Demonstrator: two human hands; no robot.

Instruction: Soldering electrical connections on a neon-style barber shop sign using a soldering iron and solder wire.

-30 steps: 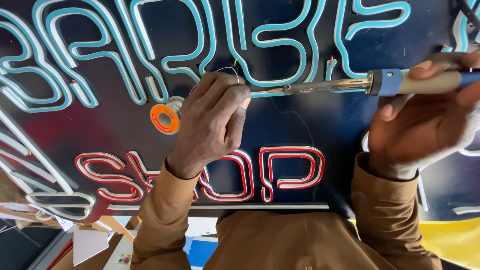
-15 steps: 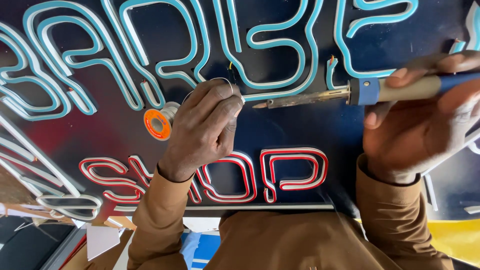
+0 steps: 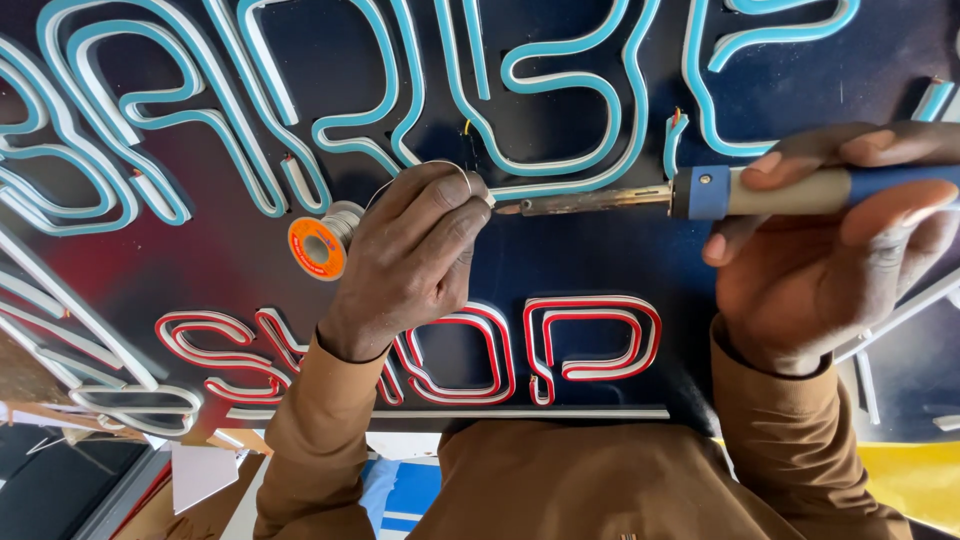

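While both hands work over the dark sign panel (image 3: pixel 600 250), these relations hold:
Iron axis: the soldering iron (image 3: pixel 700 195) lies level, its long axis running straight from the right hand across to the left
Right hand: the right hand (image 3: pixel 830 250) has its fingers closed round the blue and tan handle, thumb on top
Tip: the dark tip (image 3: pixel 510 209) ends just beside the left fingertips, on their right
Left hand: the left hand (image 3: pixel 410 260) has its fingers pinched together on a thin solder wire (image 3: pixel 455 170), which loops over the knuckles
Nearer hand: the left hand is touching or nearly touching the work spot; the right sits well apart, at the far end of the iron
Spool: an orange solder spool (image 3: pixel 320 245) lies on the panel just to the left of the left hand
Tubing: teal neon tubing (image 3: pixel 560 165) curves just beyond the fingertips; red tubing (image 3: pixel 590 340) runs below the wrist
In the way: the left fingers hide the joint itself, so whether the tip touches is unclear
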